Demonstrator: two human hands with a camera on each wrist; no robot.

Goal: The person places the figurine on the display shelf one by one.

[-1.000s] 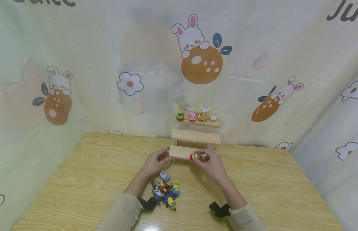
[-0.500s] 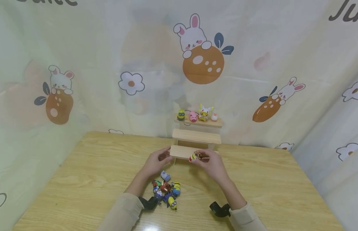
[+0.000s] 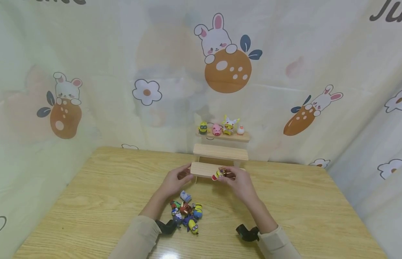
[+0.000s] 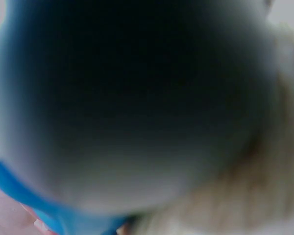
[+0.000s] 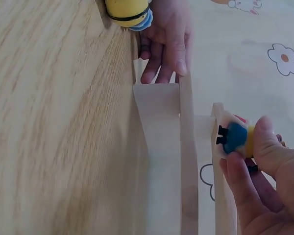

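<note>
figurine [image 3: 217,175] is pinched in the right hand [image 3: 239,182] near the shelf [image 3: 202,169], whose left end the left hand [image 3: 175,182] grips.

Yellow-and-blue figurine [image 3: 218,174] tilted in right hand [image 3: 240,181], near wooden shelf [image 3: 220,152]

held figurine [image 5: 235,137]: partly behind right fingers [image 5: 241,180] | left wrist view: mostly blurred

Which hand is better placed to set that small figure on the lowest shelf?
Probably the right hand: it pinches the figure close to the lowest shelf. The left hand is at that shelf's left end, without a figure.
</note>
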